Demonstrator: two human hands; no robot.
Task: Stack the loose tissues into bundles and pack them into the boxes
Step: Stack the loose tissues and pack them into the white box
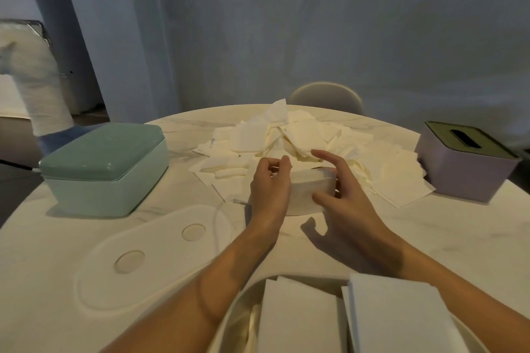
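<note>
Head view: left hand (271, 180) fingers curl around tissue bundle (308, 189); right hand (341, 189) fingers spread, touching it.

Dim bluish wall (258, 37), pale chair (325, 96) beyond.
</note>
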